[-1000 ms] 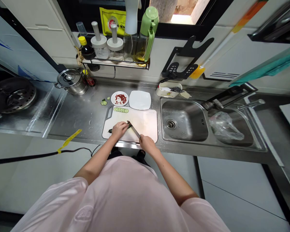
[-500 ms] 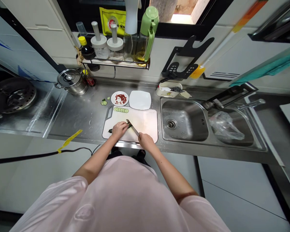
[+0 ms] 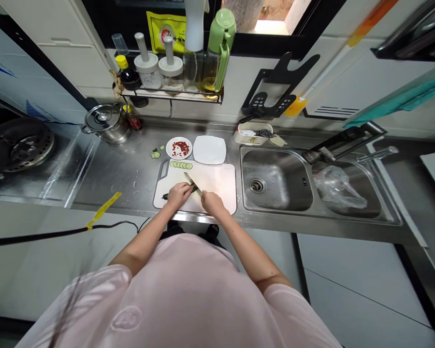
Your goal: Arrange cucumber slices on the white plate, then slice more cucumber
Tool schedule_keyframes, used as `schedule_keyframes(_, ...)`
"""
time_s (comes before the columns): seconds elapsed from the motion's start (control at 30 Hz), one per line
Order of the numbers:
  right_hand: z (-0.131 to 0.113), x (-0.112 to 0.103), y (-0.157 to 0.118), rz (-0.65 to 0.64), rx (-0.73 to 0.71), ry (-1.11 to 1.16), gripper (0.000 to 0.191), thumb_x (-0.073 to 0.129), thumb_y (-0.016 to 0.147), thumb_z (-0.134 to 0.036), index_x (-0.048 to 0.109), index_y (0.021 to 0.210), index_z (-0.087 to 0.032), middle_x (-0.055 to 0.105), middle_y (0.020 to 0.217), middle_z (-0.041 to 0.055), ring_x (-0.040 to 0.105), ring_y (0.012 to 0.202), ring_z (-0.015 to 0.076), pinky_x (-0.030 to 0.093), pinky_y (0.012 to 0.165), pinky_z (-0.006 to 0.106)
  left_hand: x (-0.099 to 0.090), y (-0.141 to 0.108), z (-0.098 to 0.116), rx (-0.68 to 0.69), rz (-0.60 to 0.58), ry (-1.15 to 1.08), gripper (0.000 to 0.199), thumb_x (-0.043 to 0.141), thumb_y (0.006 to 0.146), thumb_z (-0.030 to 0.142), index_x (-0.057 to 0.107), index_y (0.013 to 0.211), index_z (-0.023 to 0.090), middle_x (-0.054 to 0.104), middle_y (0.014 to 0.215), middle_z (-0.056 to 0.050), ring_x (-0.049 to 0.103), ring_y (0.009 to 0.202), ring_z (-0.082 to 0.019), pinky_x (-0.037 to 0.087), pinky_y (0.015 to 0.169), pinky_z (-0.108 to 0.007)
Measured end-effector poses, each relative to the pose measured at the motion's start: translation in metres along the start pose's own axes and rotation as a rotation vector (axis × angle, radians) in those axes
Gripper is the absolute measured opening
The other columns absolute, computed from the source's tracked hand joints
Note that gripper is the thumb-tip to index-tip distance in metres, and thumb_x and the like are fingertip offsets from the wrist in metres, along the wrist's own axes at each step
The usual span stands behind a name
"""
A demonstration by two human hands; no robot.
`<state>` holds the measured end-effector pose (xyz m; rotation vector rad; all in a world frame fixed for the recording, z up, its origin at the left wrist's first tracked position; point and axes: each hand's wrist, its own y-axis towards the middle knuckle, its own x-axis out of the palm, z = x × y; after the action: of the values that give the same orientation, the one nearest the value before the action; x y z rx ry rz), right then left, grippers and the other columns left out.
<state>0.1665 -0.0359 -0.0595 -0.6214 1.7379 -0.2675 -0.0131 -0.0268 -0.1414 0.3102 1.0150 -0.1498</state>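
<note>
R hand (image 3: 212, 203) gripping knife (image 3: 193, 182), L hand (image 3: 179, 195) holding cuke (image 3: 165, 196), rnd plate (image 3: 169, 147) w/ red bits (image 3: 181, 147), sink (image 3: 279, 179) w/ clear bag (image 3: 338, 187)

Pale wall (image 3: 236, 79), black-framed window (image 3: 275, 23) set in it, bright patch beyond; narrow shelf (image 3: 159, 94) below. Steel counter (image 3: 112, 179) running along wall, twin-basin sink (image 3: 279, 181) let in at right. Floor (image 3: 39, 261) light grey, dark strip (image 3: 7, 323) at lower left

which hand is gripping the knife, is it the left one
No, the right hand grips the knife, while the left hand holds the cucumber on the cutting board.
</note>
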Motion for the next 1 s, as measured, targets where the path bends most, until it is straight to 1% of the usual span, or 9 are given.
schedule_keyframes(0.2, -0.009, -0.001, 0.016, 0.045, -0.019, 0.009, 0.03, 0.031, 0.097, -0.024, 0.054, 0.113, -0.016, 0.066, 0.102, 0.0121, 0.063, 0.096, 0.0211, 0.043, 0.077, 0.027, 0.001, -0.001, -0.001, 0.002, 0.008, -0.007, 0.022, 0.048, 0.091, 0.03, 0.069, 0.099, 0.026, 0.065, 0.101, -0.003, 0.058, 0.092, -0.015, 0.045, 0.082, -0.028)
schedule_keyframes(0.33, -0.011, 0.0, 0.019, 0.068, -0.027, 0.017, 0.032, 0.029, 0.098, -0.028, 0.054, 0.114, -0.015, 0.067, 0.1, 0.0124, 0.063, 0.094, 0.0217, 0.043, 0.076, 0.028, 0.001, -0.002, -0.001, 0.009, 0.012, -0.004, 0.022, 0.049, 0.091, 0.03, 0.069, 0.1, 0.027, 0.065, 0.101, -0.003, 0.057, 0.093, -0.015, 0.045, 0.082, -0.028)
schedule_keyframes(0.5, -0.007, 0.003, 0.007, 0.034, 0.001, 0.008, 0.03, 0.029, 0.098, -0.025, 0.053, 0.113, -0.016, 0.066, 0.1, 0.0129, 0.063, 0.094, 0.0216, 0.042, 0.077, 0.028, 0.001, -0.004, 0.001, 0.02, 0.005, 0.013, 0.024, 0.047, 0.092, 0.031, 0.069, 0.101, 0.027, 0.065, 0.102, -0.004, 0.057, 0.093, -0.016, 0.045, 0.083, -0.029)
schedule_keyframes(0.63, 0.005, 0.009, -0.012, -0.019, 0.022, -0.013, 0.027, 0.032, 0.097, -0.025, 0.054, 0.111, -0.017, 0.066, 0.099, 0.013, 0.063, 0.093, 0.0219, 0.042, 0.074, 0.028, 0.0, -0.004, 0.002, 0.015, 0.005, 0.008, 0.024, 0.047, 0.092, 0.031, 0.069, 0.1, 0.026, 0.065, 0.101, -0.004, 0.057, 0.093, -0.016, 0.045, 0.083, -0.029)
schedule_keyframes(0.77, 0.017, 0.017, -0.027, -0.026, 0.028, -0.027, 0.027, 0.034, 0.096, -0.025, 0.055, 0.111, -0.018, 0.067, 0.099, 0.0125, 0.064, 0.092, 0.022, 0.042, 0.074, 0.028, 0.001, -0.003, 0.002, 0.023, 0.009, 0.001, 0.024, 0.047, 0.092, 0.033, 0.069, 0.099, 0.026, 0.065, 0.102, -0.004, 0.057, 0.093, -0.016, 0.044, 0.083, -0.029)
schedule_keyframes(0.87, 0.018, 0.02, -0.028, -0.017, 0.03, -0.03, 0.027, 0.034, 0.095, -0.024, 0.056, 0.11, -0.018, 0.067, 0.098, 0.0122, 0.064, 0.091, 0.0219, 0.042, 0.073, 0.028, 0.002, -0.003, 0.002, 0.022, 0.018, 0.004, 0.024, 0.047, 0.092, 0.032, 0.069, 0.099, 0.026, 0.065, 0.102, -0.004, 0.057, 0.093, -0.016, 0.044, 0.083, -0.029)
schedule_keyframes(1.0, 0.013, 0.017, -0.021, -0.001, 0.02, -0.028, 0.026, 0.035, 0.094, -0.023, 0.056, 0.109, -0.017, 0.067, 0.098, 0.0124, 0.064, 0.091, 0.0231, 0.042, 0.073, 0.029, 0.002, -0.004, 0.002, 0.013, 0.021, 0.006, 0.024, 0.047, 0.092, 0.031, 0.069, 0.098, 0.026, 0.065, 0.102, -0.004, 0.057, 0.093, -0.016, 0.045, 0.082, -0.029)
